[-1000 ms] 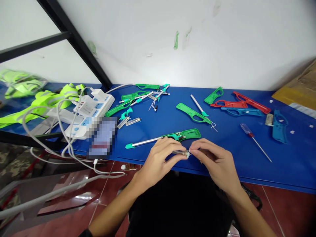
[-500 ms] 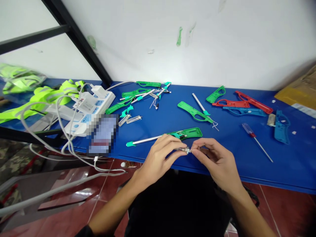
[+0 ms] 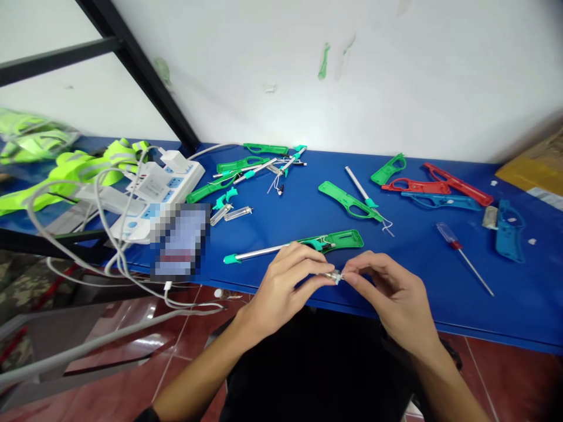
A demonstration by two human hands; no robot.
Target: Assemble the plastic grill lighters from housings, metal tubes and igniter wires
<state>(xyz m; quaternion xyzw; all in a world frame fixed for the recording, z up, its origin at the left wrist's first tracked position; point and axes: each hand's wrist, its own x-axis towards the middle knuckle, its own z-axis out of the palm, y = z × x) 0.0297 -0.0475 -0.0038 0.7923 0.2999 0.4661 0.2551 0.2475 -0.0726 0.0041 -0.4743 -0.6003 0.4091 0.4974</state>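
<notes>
My left hand (image 3: 292, 287) pinches a small clear lighter fuel tank (image 3: 331, 274), most of it hidden by the fingers. At the tank's pale valve end, the thumb and forefinger of my right hand (image 3: 389, 287) are closed together; whatever they grip is too small to make out. Just beyond the hands lies an opened green lighter (image 3: 352, 239), its metal tube (image 3: 259, 252) pointing left. Farther back rest another green lighter shell (image 3: 347, 201) and a loose metal tube (image 3: 357, 183) with a thin white wire.
Two clear fuel tanks (image 3: 237, 213) and several green lighter parts lie at back left. Red (image 3: 417, 186) and blue lighter shells (image 3: 509, 231) and a screwdriver (image 3: 464, 258) lie right. A power strip (image 3: 180, 184) with looping cables and a phone (image 3: 182, 240) stand left; a cardboard box (image 3: 536, 158) sits far right.
The view has shifted slightly. Both hands stay together at the fuel tank, whose valve end has turned a little; the parts on the table lie as before.
</notes>
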